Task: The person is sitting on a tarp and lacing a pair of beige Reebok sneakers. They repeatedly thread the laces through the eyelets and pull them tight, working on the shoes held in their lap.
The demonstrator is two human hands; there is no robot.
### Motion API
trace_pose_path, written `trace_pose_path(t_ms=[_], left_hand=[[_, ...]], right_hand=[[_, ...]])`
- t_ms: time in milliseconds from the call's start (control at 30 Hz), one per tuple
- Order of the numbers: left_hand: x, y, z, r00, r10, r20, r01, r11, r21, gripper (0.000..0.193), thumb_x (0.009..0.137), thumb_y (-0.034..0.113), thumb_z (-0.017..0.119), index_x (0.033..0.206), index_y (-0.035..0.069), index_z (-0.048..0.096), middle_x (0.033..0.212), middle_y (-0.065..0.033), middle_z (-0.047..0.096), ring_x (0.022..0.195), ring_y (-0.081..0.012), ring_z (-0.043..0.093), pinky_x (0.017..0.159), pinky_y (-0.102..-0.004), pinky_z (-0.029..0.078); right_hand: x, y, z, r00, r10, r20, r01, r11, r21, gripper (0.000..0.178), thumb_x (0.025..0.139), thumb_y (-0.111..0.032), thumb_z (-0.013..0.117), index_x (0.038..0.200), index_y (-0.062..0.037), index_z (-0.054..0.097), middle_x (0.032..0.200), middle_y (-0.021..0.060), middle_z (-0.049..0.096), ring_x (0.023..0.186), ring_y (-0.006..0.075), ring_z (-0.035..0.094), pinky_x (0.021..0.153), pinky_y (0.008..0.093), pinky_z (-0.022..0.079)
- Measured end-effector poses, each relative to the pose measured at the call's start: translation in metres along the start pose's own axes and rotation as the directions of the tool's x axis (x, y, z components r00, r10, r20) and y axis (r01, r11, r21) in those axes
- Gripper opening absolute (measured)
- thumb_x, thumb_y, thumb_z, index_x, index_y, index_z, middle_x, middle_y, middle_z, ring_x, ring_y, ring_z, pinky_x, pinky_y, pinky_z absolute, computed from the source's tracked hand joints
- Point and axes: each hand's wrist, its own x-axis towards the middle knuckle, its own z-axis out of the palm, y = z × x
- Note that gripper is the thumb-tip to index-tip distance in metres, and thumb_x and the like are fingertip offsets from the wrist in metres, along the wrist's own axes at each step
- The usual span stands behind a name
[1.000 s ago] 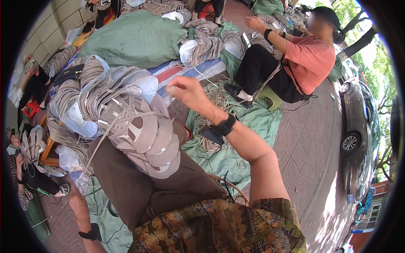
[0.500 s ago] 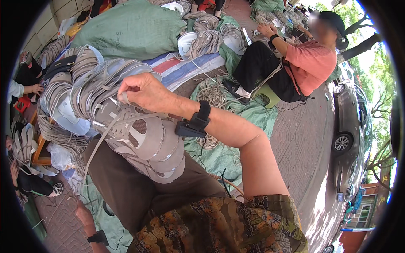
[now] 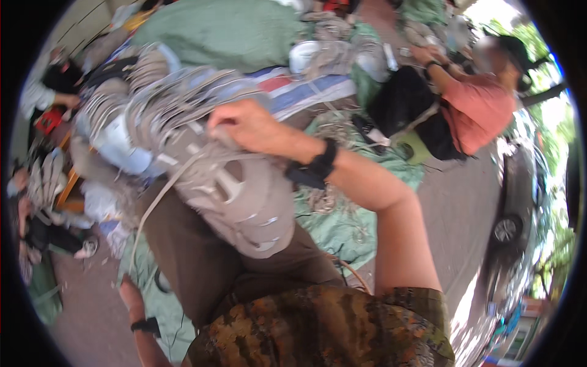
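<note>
A stack of grey-brown shoe uppers (image 3: 260, 229) lies across my thighs, the top one partly laced. My right hand (image 3: 247, 125) is closed in a pinch over its lacing, at a bit of lace; blur softens the fingertips. From the eyelets a long pale shoelace (image 3: 160, 199) runs down past my left knee. Its lower end reaches my left hand (image 3: 130, 296), low at the left, whose fingers look closed on it. Dark bands circle both my wrists.
Beyond my knees sit rows of stacked uppers (image 3: 143, 116) and a big green sack (image 3: 223, 33). Loose laces (image 3: 327, 199) lie on green sheeting. To the right a person in a pink shirt (image 3: 480, 110) sits working; a dark car (image 3: 510, 211) stands behind. Other people are at the left.
The whole view has swung, so the scene sits farther right and is blurred. Both hands keep nearly the same places relative to the upper and its lace.
</note>
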Motion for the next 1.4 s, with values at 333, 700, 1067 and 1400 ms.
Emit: trace_pose_path(t_ms=[333,700,1067,1400], left_hand=[[-0.010,0.026,-0.020,0.998,-0.055,-0.042,0.055,0.998,-0.001,0.006,0.081,0.000,0.049,0.083,0.004,0.054,0.074,-0.0233,0.061,0.074,-0.0454,0.060,0.062,-0.0531,0.045],[-0.019,0.011,0.006,0.992,-0.123,0.001,0.123,0.992,-0.007,0.007,0.081,0.001,0.049,0.084,0.004,0.055,0.078,-0.0236,0.063,0.077,-0.0439,0.062,0.064,-0.0520,0.047],[-0.026,0.006,0.005,0.974,-0.228,0.004,0.228,0.973,-0.038,0.009,0.085,0.007,0.051,0.086,0.003,0.058,0.078,-0.0243,0.062,0.078,-0.0444,0.061,0.066,-0.0524,0.045],[0.026,0.126,-0.103,0.972,-0.141,-0.187,-0.012,0.766,-0.643,0.011,0.088,0.008,0.053,0.093,0.004,0.061,0.072,-0.0096,0.064,0.065,-0.0170,0.061,0.060,-0.0302,0.047]], right_hand=[[-0.010,-0.028,-0.012,0.947,0.320,0.033,-0.322,0.939,0.122,0.008,0.087,-0.010,0.062,0.090,-0.0029,0.064,0.076,-0.0007,0.059,0.073,0.0075,0.052,0.066,0.0256,0.045],[-0.004,-0.025,-0.007,0.987,0.158,-0.008,-0.156,0.971,-0.179,0.006,0.085,-0.005,0.060,0.090,-0.0026,0.061,0.078,0.0077,0.063,0.072,0.0157,0.055,0.070,0.0278,0.045],[-0.004,-0.030,-0.004,0.999,-0.040,0.008,0.040,0.914,-0.403,0.007,0.082,-0.002,0.058,0.089,-0.0036,0.059,0.081,0.0138,0.063,0.076,0.0336,0.060,0.067,0.0376,0.048],[0.004,-0.040,-0.009,0.979,-0.093,0.180,0.183,0.793,-0.582,0.013,0.077,0.007,0.054,0.087,-0.0023,0.055,0.081,0.0141,0.061,0.077,0.0347,0.061,0.067,0.0397,0.048]])
